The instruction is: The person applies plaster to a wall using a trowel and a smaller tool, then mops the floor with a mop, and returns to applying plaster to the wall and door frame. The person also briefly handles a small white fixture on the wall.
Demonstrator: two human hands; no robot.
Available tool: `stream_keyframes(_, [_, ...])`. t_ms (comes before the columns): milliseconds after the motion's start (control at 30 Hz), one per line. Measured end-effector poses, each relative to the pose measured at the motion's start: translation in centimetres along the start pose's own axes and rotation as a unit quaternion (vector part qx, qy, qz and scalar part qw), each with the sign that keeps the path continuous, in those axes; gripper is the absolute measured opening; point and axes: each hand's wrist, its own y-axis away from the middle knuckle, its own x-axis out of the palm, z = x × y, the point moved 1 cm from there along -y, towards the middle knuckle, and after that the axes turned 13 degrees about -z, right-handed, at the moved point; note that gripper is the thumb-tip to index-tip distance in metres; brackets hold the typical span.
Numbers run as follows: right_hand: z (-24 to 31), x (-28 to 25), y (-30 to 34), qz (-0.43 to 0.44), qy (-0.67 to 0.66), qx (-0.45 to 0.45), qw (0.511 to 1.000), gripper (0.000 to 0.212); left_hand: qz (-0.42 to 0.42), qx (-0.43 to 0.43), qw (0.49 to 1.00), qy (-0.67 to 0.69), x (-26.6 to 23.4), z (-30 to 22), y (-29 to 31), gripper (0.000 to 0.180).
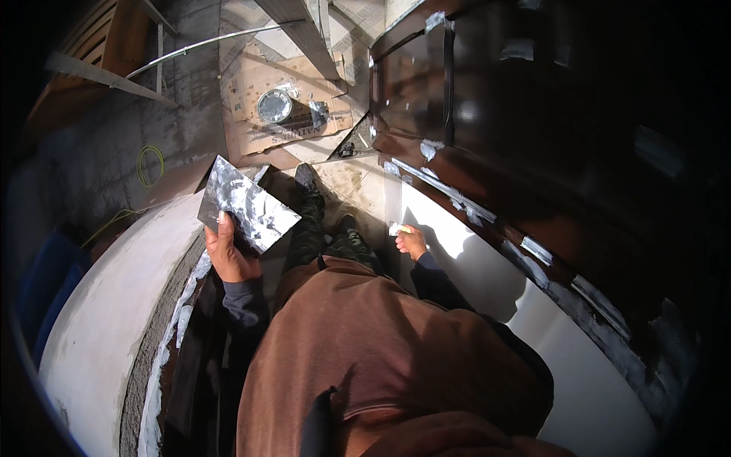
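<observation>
Brown shirt (381, 343) foremost; left hand (230, 255) clamps smeared plate (247, 204); right hand (412, 243) curled round half-hidden tool (395, 228).

"Where does the view look from?"

"The person's head: the left of two side-by-side fisheye cameras, facing steeply down past the chest."

"What's nearest?"

"The brown cloth shirt (365, 343), filling much of the space below the fingers (223, 221) of the left hand (232, 259) and those of the right hand (413, 243)."

"And farther away?"

"The round grey metal tin (274, 106), small, above and between both sets of fingers."

"Any bending?"

"The long white ledge (106, 289), left of the left fingers, bows toward the dark rim."
</observation>
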Motion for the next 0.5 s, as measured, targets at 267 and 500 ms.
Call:
stream_keyframes(267, [-3.1, -1.4, -0.4, -0.037, 0.006, 0.016, 0.999, 0.028, 0.010, 0.004, 1.000, -0.020, 0.0, -0.4, 0.0, 0.029])
stream_keyframes(500, [-3.7, -1.6, 0.1, -0.040, -0.031, 0.017, 0.999, 0.032, 0.032, -0.002, 0.999, -0.018, -0.2, -0.2, 0.4, 0.028])
